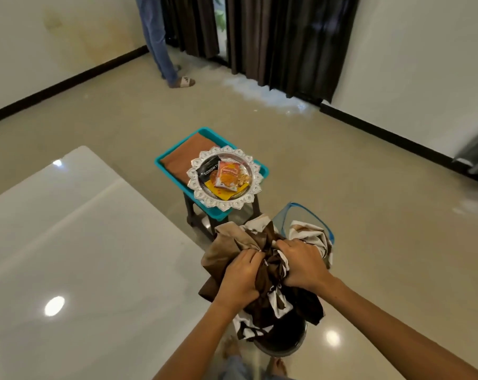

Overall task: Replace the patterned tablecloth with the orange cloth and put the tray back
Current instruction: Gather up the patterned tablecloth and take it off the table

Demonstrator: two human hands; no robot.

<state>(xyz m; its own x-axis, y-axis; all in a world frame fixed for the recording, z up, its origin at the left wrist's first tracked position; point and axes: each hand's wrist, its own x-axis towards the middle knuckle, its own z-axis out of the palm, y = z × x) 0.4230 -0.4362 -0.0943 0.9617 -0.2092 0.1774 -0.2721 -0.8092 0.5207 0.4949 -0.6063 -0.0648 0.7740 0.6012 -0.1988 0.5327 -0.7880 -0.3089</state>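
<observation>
- Bunching the patterned tablecloth (262, 275): my left hand (239, 281) and right hand (303, 263) both clutch it in curled fingers over a dark bin (283, 344) on the floor.
- I judge removal done: the counter (81, 242) lies bare.
- Left: the orange cloth (183, 157), folded in a teal basket (164, 167), and the tray (224, 178) of snacks on top go back.

- Bright, even indoor light; daylight spilling under the curtains (287, 42) onto the floor (259, 89).
- Round lamp glare on the glossy surface (54, 305) and floor.
- Wide-angle bending at edges; slightly soft overall.
</observation>
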